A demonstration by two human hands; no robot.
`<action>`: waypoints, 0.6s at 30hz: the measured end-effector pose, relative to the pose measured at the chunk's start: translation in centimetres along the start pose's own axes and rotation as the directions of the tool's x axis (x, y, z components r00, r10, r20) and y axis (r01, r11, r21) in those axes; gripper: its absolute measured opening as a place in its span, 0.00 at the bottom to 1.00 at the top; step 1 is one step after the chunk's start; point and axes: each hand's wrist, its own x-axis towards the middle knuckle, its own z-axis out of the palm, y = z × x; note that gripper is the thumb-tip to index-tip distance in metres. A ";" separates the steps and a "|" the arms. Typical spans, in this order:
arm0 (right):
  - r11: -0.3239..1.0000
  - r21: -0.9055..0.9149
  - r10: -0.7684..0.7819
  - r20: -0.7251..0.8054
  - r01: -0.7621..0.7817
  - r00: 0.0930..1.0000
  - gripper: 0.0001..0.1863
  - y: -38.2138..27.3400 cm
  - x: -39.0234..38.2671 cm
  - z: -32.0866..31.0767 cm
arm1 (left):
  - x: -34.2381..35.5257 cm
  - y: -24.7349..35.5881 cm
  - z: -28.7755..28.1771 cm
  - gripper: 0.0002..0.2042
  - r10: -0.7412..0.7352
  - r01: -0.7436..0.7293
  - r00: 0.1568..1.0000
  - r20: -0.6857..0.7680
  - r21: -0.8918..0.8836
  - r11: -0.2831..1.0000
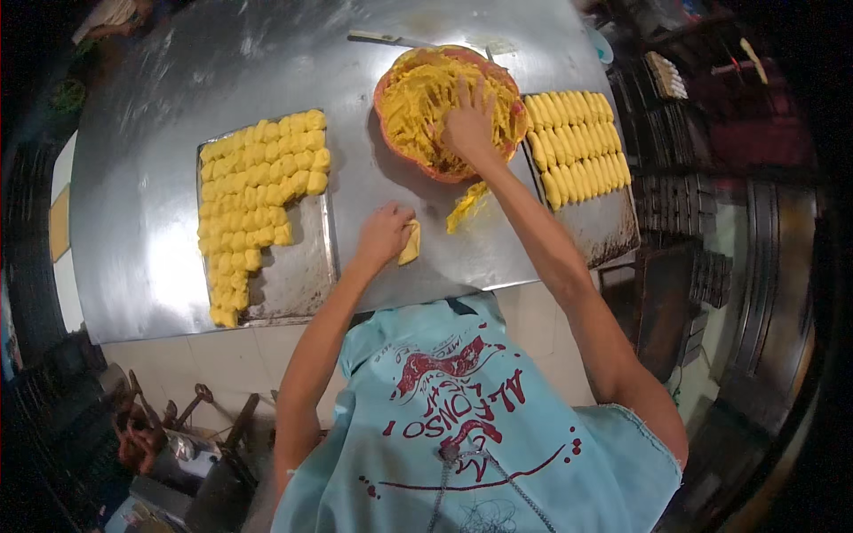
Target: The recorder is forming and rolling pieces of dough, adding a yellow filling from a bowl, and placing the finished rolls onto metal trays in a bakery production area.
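Note:
My right hand (466, 124) reaches into an orange bowl (385, 133) of thick yellow dough (414, 93), its fingers spread apart and touching the mixture. On the steel table (133, 231), my left hand (388, 233) is closed on a pale yellow flat piece (409, 249), apparently a scraper. A yellow smear of dough (464, 210) lies below the bowl. On the left, a metal tray (298, 271) holds rows of rounded dough pieces (262, 169). A second tray (604, 218) on the right carries three rows of elongated dough pieces (573, 147).
A long flat metal tool (386, 40) lies behind the bowl, near a pale blue container (601, 49). Dark racks (675, 204) stand along the right. A person (107, 18) is partly visible at top left. Dark equipment (178, 444) sits on the floor at lower left.

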 end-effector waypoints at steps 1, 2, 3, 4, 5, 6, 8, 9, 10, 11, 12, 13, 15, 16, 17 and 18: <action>0.996 0.083 0.021 -0.101 -0.013 0.995 0.15 -0.5 -2.1 -1.4 | 0.0 -1.0 0.3 0.11 0.073 -0.074 0.997 -0.032 -0.036 0.997; 0.997 0.073 0.038 -0.099 -0.031 0.994 0.15 -0.8 -4.4 -2.3 | 0.4 -1.8 0.4 0.12 0.153 -0.157 0.986 -0.063 -0.074 0.985; 0.966 0.259 0.060 -0.224 0.000 0.973 0.16 -1.5 -7.4 -2.9 | 1.2 -2.9 0.0 0.12 0.156 -0.160 0.986 -0.056 -0.090 0.983; 0.902 0.429 0.100 -0.326 0.053 0.940 0.19 -2.4 -11.0 -3.1 | 1.9 -4.0 -0.4 0.12 0.213 -0.196 0.976 0.040 -0.250 0.948; 0.886 0.447 0.062 -0.371 0.120 0.927 0.21 -3.4 -13.6 -2.9 | 2.2 -5.1 -0.6 0.13 0.287 -0.218 0.950 0.122 -0.398 0.891; 0.893 0.438 0.079 -0.372 0.100 0.925 0.21 -5.0 -15.4 -1.9 | 2.8 -5.5 -0.8 0.13 0.310 -0.236 0.942 0.127 -0.405 0.883; 0.855 0.519 0.252 -0.377 -0.022 0.891 0.22 -8.8 -19.0 2.4 | 3.7 -5.6 -1.1 0.13 0.255 -0.227 0.966 0.049 -0.317 0.921; 0.859 0.511 0.266 -0.376 -0.041 0.887 0.22 -10.3 -20.7 5.8 | 3.7 -5.6 -0.8 0.12 0.248 -0.241 0.968 -0.032 -0.387 0.890; 0.933 0.358 0.144 -0.322 -0.020 0.936 0.21 -11.5 -22.2 9.6 | 3.2 -5.7 -0.3 0.12 0.265 -0.253 0.964 -0.025 -0.396 0.883; 0.979 0.204 0.035 -0.250 0.017 0.968 0.21 -12.8 -22.6 9.5 | 3.2 -5.9 -0.2 0.12 0.239 -0.241 0.970 -0.053 -0.363 0.900; 0.980 0.199 0.051 -0.257 0.002 0.965 0.21 -12.9 -23.6 9.1 | 3.4 -6.1 -0.1 0.12 0.210 -0.227 0.974 -0.086 -0.330 0.917; 0.988 0.147 0.052 -0.092 -0.038 0.994 0.22 -13.1 -23.2 5.0 | 4.0 -6.3 -0.2 0.12 0.217 -0.238 0.971 -0.100 -0.322 0.916; 0.979 0.153 0.146 -0.048 -0.137 0.988 0.22 -13.3 -23.4 0.7 | 3.0 -5.6 0.5 0.12 0.221 -0.273 0.958 -0.184 -0.344 0.898; 0.978 0.150 0.151 -0.044 -0.143 0.987 0.22 -13.5 -23.7 1.5 | 2.5 -5.4 0.7 0.12 0.224 -0.275 0.958 -0.180 -0.349 0.896; 0.980 0.175 0.125 -0.143 -0.099 0.982 0.20 -13.5 -23.7 3.4 | 2.6 -5.3 0.6 0.12 0.204 -0.247 0.967 -0.153 -0.364 0.898; 0.979 0.197 0.095 -0.243 -0.047 0.965 0.19 -13.4 -23.7 6.1 | 2.7 -5.5 0.4 0.12 0.179 -0.215 0.975 -0.129 -0.375 0.902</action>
